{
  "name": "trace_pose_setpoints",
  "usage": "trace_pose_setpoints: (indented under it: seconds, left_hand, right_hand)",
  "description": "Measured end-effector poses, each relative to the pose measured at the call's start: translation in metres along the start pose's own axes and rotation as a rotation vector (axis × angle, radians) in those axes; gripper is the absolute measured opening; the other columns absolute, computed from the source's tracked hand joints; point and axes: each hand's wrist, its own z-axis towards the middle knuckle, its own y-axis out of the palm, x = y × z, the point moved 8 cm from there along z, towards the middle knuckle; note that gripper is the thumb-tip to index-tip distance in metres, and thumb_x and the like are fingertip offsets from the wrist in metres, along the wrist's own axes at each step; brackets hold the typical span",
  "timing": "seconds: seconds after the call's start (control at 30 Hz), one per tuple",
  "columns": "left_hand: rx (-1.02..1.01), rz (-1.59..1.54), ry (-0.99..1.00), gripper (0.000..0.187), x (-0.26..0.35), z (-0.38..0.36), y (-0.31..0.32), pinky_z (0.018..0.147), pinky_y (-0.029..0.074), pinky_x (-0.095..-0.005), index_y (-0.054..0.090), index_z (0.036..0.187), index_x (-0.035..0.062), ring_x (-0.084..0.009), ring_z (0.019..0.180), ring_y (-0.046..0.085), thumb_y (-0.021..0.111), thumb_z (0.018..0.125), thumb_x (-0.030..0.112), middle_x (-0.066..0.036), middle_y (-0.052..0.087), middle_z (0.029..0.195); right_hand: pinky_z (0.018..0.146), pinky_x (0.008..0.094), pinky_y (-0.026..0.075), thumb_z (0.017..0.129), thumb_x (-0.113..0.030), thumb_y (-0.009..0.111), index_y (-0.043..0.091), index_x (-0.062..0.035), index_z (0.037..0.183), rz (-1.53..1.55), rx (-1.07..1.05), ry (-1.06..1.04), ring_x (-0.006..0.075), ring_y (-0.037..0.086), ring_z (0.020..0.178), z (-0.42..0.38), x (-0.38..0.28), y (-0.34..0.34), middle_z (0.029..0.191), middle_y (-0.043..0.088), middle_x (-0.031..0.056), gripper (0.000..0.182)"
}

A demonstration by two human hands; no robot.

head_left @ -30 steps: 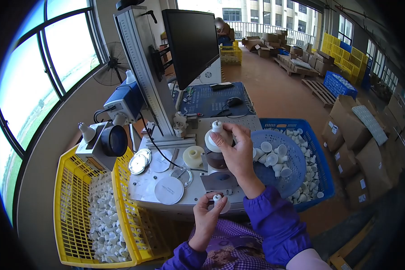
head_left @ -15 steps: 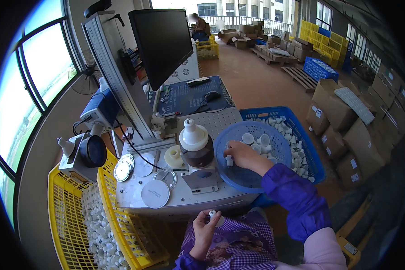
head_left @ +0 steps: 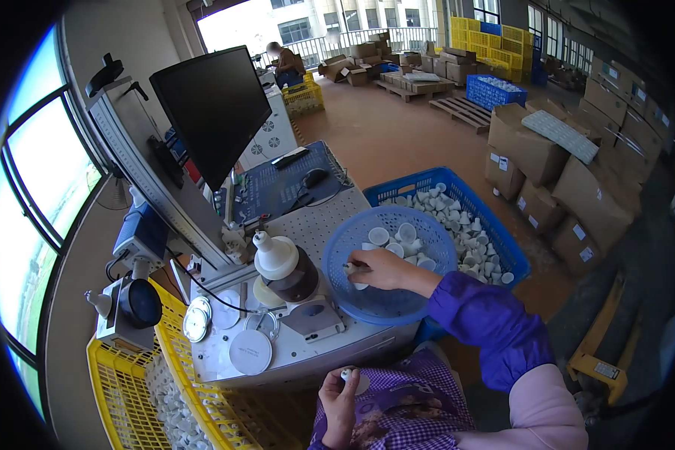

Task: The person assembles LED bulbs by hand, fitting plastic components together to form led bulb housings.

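My right hand [head_left: 379,269] reaches over the blue round basket [head_left: 390,310], its fingers closed on a small white cone-shaped part [head_left: 358,284]. Other white cone parts [head_left: 406,232] lie in the same basket. Low in front of my apron, my left hand [head_left: 340,401] pinches another white part [head_left: 346,374] near its narrow tip. A larger white cone part [head_left: 274,257] stands upright on a dark round fixture [head_left: 295,279], left of the round basket.
A blue crate [head_left: 516,259] of white parts stands behind the round basket. Yellow crates [head_left: 174,330] are at the lower left. A monitor [head_left: 216,112] hangs over the bench [head_left: 330,358]. Cartons [head_left: 536,150] are stacked right. A person [head_left: 286,64] sits far back.
The view has turned to the right, so the bench appears further left. My right hand is still at the round basket, and my left hand still holds its part.
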Motion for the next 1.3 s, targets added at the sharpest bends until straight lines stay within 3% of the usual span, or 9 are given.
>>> trace_pose_setpoints:
  seconds: [0.1,0.17,0.5,0.67,0.73,0.87,1.07,1.13,1.3]
  left_hand:
    - [-0.017,-0.017,0.024,0.009,0.015,-0.003,0.011,0.071,0.047,-0.0220,0.060,0.092,0.0008,-0.0079,0.077,0.058,0.065,0.086,0.005,-0.004,0.064,0.086]
    - [-0.064,-0.013,0.023,0.006,0.024,-0.007,0.019,0.073,0.046,-0.0243,0.057,0.089,0.0032,-0.0097,0.078,0.057,0.061,0.088,0.007,-0.006,0.064,0.092]
    - [0.049,0.056,0.100,0.017,0.056,-0.003,0.004,0.068,0.039,-0.0210,0.053,0.073,0.0036,-0.0056,0.074,0.048,0.067,0.083,0.002,0.000,0.054,0.080]
    - [0.123,0.336,0.488,0.020,0.130,0.004,0.009,0.065,0.038,-0.0243,0.057,0.065,-0.0001,-0.0106,0.071,0.047,0.074,0.075,0.003,-0.002,0.051,0.078]
    - [0.179,0.497,0.674,0.011,0.172,0.011,0.016,0.066,0.038,-0.0244,0.065,0.073,-0.0001,-0.0116,0.073,0.047,0.075,0.073,0.004,-0.003,0.051,0.078]
    - [0.225,0.651,0.928,0.022,0.247,0.038,0.038,0.074,0.040,-0.0264,0.069,0.094,-0.0010,-0.0150,0.080,0.047,0.074,0.074,0.007,-0.005,0.049,0.089]
    - [0.189,0.965,0.923,0.030,0.292,0.083,0.077,0.075,0.047,-0.0315,0.068,0.097,-0.0003,-0.0221,0.087,0.057,0.075,0.073,0.017,-0.011,0.054,0.093]
    - [0.091,1.001,0.780,0.035,0.287,0.101,0.079,0.077,0.047,-0.0316,0.067,0.096,-0.0048,-0.0223,0.090,0.058,0.076,0.073,0.021,-0.012,0.057,0.097]
    - [0.120,0.760,0.866,0.030,0.298,0.069,0.053,0.075,0.046,-0.0275,0.065,0.093,-0.0079,-0.0161,0.087,0.057,0.074,0.076,0.015,-0.010,0.057,0.097]
  right_hand:
    - [0.070,0.0347,0.048,0.082,-0.019,0.065,0.057,0.0010,0.103,0.292,0.116,-0.155,0.0252,0.064,0.080,-0.013,-0.010,-0.016,0.087,0.065,0.0134,0.030]
    - [0.071,0.0266,0.047,0.086,-0.018,0.065,0.057,0.0003,0.109,0.447,0.066,-0.083,0.0107,0.059,0.082,-0.020,-0.013,-0.018,0.091,0.063,0.0051,0.031]
    - [0.070,0.0261,0.046,0.081,-0.015,0.070,0.062,0.0016,0.096,0.709,0.221,0.022,0.0120,0.059,0.079,-0.040,-0.014,-0.022,0.083,0.064,0.0067,0.024]
    - [0.072,0.0274,0.045,0.073,-0.013,0.077,0.066,-0.0006,0.090,0.583,0.366,0.029,0.0117,0.057,0.080,-0.047,-0.004,-0.030,0.082,0.063,0.0041,0.024]
    - [0.070,0.0264,0.045,0.072,-0.012,0.078,0.066,-0.0007,0.090,0.611,0.410,0.009,0.0106,0.056,0.077,-0.046,-0.007,-0.034,0.082,0.062,0.0033,0.025]
    - [0.061,0.0221,0.042,0.071,-0.012,0.078,0.065,-0.0008,0.090,0.625,0.464,-0.030,0.0066,0.050,0.067,-0.045,-0.022,-0.047,0.079,0.059,0.0004,0.025]
    - [0.057,0.0210,0.042,0.072,-0.015,0.079,0.065,-0.0015,0.089,0.672,0.548,-0.145,0.0056,0.050,0.064,-0.027,-0.069,-0.078,0.076,0.059,-0.0003,0.026]
    - [0.057,0.0215,0.042,0.072,-0.016,0.079,0.065,-0.0015,0.089,0.693,0.566,-0.163,0.0060,0.051,0.064,-0.016,-0.087,-0.085,0.075,0.060,0.0002,0.026]
    - [0.059,0.0239,0.044,0.072,-0.019,0.078,0.065,-0.0015,0.089,0.600,0.569,-0.332,0.0079,0.053,0.066,0.015,-0.143,-0.091,0.078,0.064,0.0033,0.028]
